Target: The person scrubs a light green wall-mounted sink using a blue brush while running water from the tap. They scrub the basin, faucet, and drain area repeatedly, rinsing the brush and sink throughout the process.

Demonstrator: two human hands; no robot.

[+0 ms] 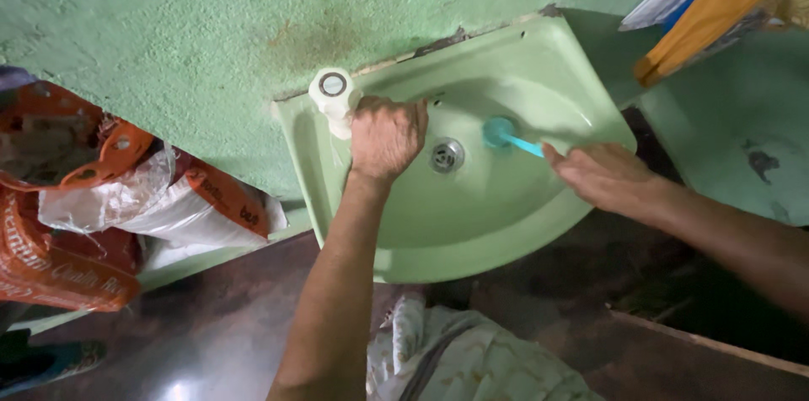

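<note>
In the green basin (pixel 472 232) fixed to the green wall (pixel 168 30), we are mid-scrub. Our right hand (pixel 602 175) comes in from three o'clock, fingers closed round the handle of a teal brush (pixel 506 136); the brush head sits on the bowl's inner slope just at two o'clock of the drain (pixel 447 155), touching the ceramic. Our left hand (pixel 386 136) reaches up from six o'clock and rests curled over the basin's back ledge, right beside the white tap (pixel 333 98) at its ten o'clock. Whether those fingers grip the ledge or only press on it we cannot tell, since the knuckles hide them; they hold no loose thing.

We judge the step in hand to be the scrubbing of the bowl around the drain, with the left hand steadying us. The next move calls for firm pressure on the brush and short strokes that follow the curve of the bowl, keeping the bristles flat to the surface, while the left hand stays clear of the tap.

At nine o'clock lie orange and white sacks (pixel 93 199) against the wall. At one o'clock a yellow wooden bar (pixel 716 9) slants across the corner. At six o'clock pale patterned cloth (pixel 472 359) shows below the basin.
</note>
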